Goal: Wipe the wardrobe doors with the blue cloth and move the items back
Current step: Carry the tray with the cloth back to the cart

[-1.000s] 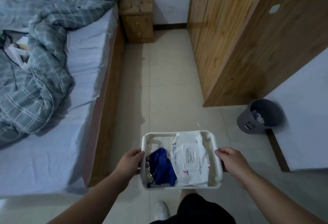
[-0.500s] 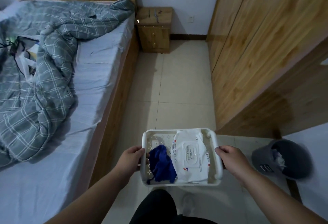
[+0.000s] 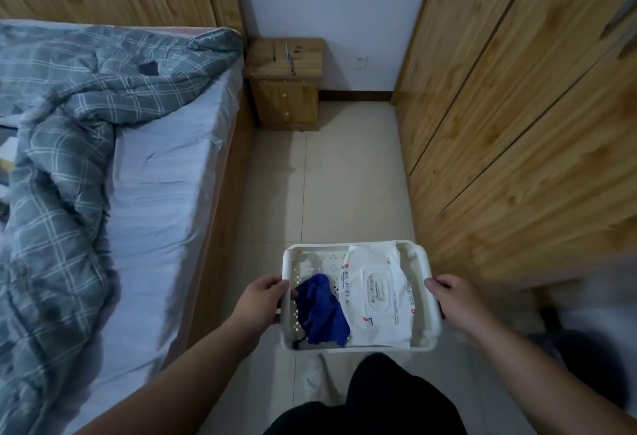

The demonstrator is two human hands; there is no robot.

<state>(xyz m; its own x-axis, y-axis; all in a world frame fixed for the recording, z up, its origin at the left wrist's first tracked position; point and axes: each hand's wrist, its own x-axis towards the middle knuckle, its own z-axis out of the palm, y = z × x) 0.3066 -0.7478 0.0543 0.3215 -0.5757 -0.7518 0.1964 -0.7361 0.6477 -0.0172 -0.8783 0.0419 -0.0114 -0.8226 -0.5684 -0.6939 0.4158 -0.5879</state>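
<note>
hands: I see left hand point(image 3: 261, 300) and right hand point(image 3: 454, 299) gripping the white basket point(image 3: 358, 248) by its sides
blue cloth point(image 3: 320, 312): basket's left half (wipes pack point(image 3: 375, 293) beside it)
wardrobe doors point(image 3: 510, 117): right

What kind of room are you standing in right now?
Most likely a bedroom: a bed with a rumpled plaid quilt, a wooden nightstand against the wall, and a wooden wardrobe on the right.

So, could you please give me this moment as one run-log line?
left hand: grips left rim of white perforated plastic basket | right hand: grips right rim | inside: crumpled blue cloth, white wet-wipes pack
</note>
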